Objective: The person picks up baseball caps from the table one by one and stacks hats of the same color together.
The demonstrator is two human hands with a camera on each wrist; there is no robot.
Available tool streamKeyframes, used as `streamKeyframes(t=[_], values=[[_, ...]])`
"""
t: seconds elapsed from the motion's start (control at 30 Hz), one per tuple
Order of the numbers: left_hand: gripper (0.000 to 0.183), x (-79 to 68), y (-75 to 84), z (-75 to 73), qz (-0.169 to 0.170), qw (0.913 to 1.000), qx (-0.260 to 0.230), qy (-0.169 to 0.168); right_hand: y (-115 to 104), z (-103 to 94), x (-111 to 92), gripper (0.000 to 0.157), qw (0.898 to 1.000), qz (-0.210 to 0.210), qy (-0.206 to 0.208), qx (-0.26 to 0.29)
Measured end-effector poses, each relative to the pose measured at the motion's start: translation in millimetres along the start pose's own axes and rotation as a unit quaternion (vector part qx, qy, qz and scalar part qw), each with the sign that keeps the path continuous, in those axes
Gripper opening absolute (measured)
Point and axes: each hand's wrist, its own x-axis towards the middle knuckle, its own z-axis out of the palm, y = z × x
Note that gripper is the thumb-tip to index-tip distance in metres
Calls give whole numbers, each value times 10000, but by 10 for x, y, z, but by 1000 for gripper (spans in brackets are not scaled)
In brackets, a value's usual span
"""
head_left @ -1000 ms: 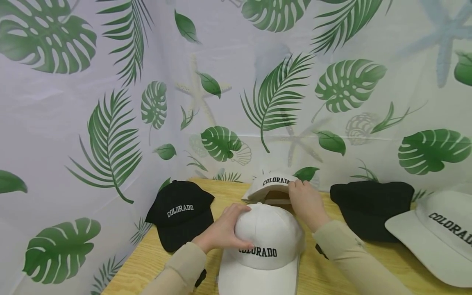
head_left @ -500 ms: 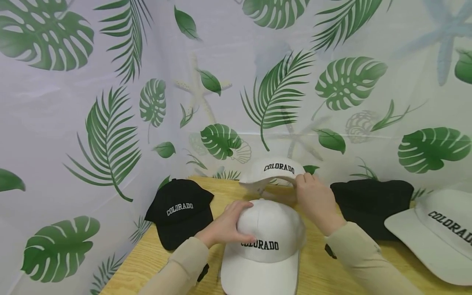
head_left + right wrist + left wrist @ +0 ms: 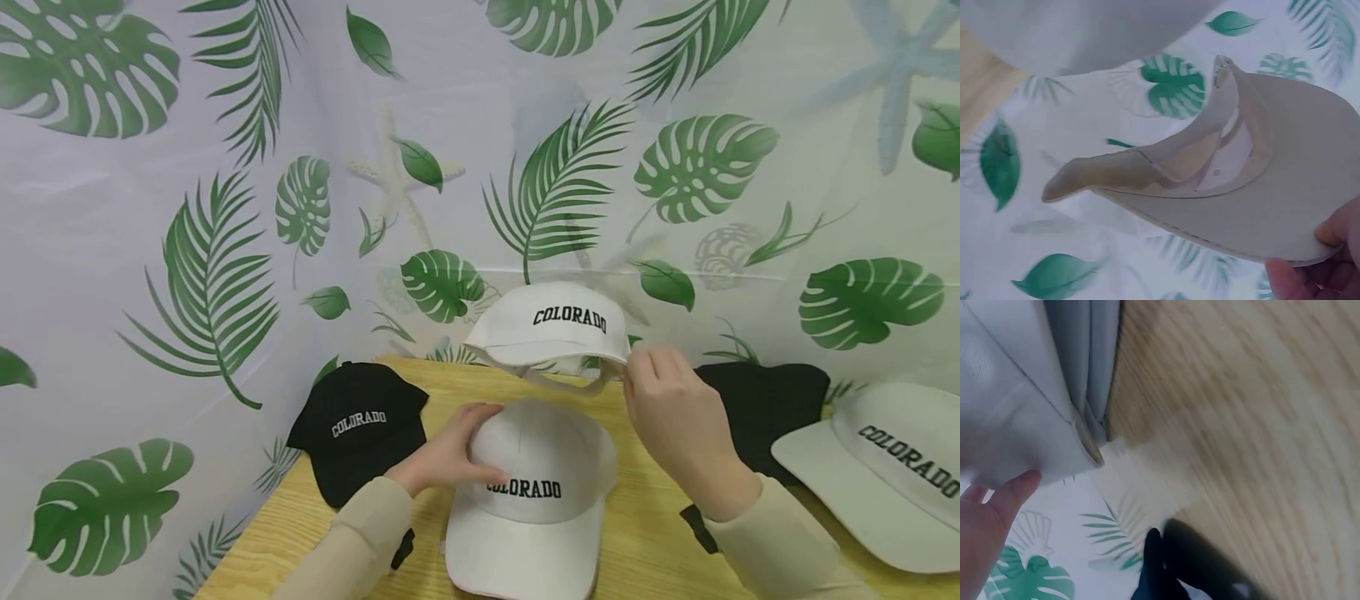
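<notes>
A white baseball cap (image 3: 536,533) lettered COLORADO stands on the table, brim toward me. My left hand (image 3: 446,454) holds the left side of its crown, thumb across the front by the lettering. In the left wrist view that hand's fingers (image 3: 1015,494) touch the cap's fabric (image 3: 1029,400). Behind it, a second white COLORADO cap (image 3: 562,321) hangs raised above the table. My right hand (image 3: 686,429) pinches it at the brim's right edge. The right wrist view shows its brim underside (image 3: 1291,169), its inner band and the pinching fingers.
A black COLORADO cap (image 3: 367,442) sits at the left of the wooden table (image 3: 645,542). On the right lie another black cap (image 3: 783,408) and a white COLORADO cap (image 3: 892,467) overlapping it. A leaf-printed cloth (image 3: 450,208) rises behind and left.
My right hand has lifted the rear white cap off the table, up and slightly toward the right. The left hand stays on the front cap, which has barely shifted.
</notes>
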Motion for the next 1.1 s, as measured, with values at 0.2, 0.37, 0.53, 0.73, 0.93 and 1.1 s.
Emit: streamKeyframes(t=[0.2, 0.37, 0.53, 0.73, 0.93, 1.1], values=[[76, -51, -92, -68, -385, 9978, -487, 216, -173, -229, -42, 34, 9996, -290, 75, 11], [63, -59, -208, -117, -466, 9935, -989, 315, -330, -412, -83, 40, 9993, -351, 15, 156], [41, -57, -313, -163, -682, 9754, -2078, 279, -475, -526, -143, 38, 9976, -630, -73, 275], [51, -77, -431, -225, -1215, 9340, -3356, 166, -619, -502, -271, 37, 9941, -937, -408, 362], [59, -96, -417, -270, -1395, 9172, -3731, -98, -717, -403, -422, 45, 9891, -1093, -819, 559], [39, -88, -443, -260, -1352, 9347, -3278, -230, -782, -317, -519, 45, 9859, -1210, -872, 753]])
